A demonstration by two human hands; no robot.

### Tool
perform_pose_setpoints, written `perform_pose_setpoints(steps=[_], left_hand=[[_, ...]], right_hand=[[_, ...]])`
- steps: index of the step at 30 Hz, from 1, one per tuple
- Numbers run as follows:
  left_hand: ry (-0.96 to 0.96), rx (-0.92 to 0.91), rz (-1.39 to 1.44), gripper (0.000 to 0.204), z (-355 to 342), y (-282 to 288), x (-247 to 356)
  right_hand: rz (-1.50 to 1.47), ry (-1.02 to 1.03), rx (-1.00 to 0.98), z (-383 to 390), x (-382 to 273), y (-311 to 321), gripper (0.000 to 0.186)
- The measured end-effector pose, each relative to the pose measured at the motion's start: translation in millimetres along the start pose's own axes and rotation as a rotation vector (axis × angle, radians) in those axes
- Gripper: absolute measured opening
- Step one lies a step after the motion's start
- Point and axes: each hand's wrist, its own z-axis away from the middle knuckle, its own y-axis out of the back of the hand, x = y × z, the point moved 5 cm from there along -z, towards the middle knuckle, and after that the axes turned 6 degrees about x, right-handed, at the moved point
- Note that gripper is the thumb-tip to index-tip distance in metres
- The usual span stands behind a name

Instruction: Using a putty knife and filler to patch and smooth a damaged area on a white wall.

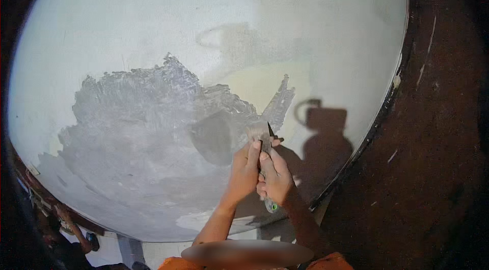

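In front of a pale wall (153, 20), both my hands are on a putty knife (266, 137). My right hand (277, 171) wraps its handle, whose grey end with a green-rimmed hole shows below the fingers. My left hand (243, 171) is closed beside it, its thumb pressed near the blade. The blade points up, toward the edge of a spread grey filler coat (127, 117). Grey smears cover the blade and my fingertips. Whether the blade touches the wall, I cannot tell.
A cream bare patch (260, 84) and a narrow grey streak (279, 104) lie above my hands. My shadow (326, 137) falls to the right. A dark brown surface (407, 168) borders the wall at right. Another person's arm (74, 226) shows at lower left.
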Motion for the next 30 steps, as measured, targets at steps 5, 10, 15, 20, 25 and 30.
perform_pose_setpoints(steps=[5,10,15,20,25,30], left_hand=[[-0.004,0.179,-0.111,0.041,4,-2,4],[-0.006,0.199,-0.28,0.039,-17,-2,17],[0.007,0.184,-0.067,0.039,-3,-7,16],[-0.015,0.167,-0.161,0.042,-23,-10,32],[0.089,0.115,-0.105,0.042,-17,-14,30],[-0.126,0.257,-0.063,0.043,-21,-17,19]], right_hand=[[0.287,0.357,0.122,-11,-6,5,0.036],[0.619,0.751,0.148,-23,-18,10,0.039],[0.705,0.806,0.121,1,-41,-15,0.044],[0.784,0.69,0.051,-12,-20,17,0.052],[0.309,0.241,0.024,-14,-36,15,0.061],[0.855,1.028,0.131,-17,-28,11,0.051]])
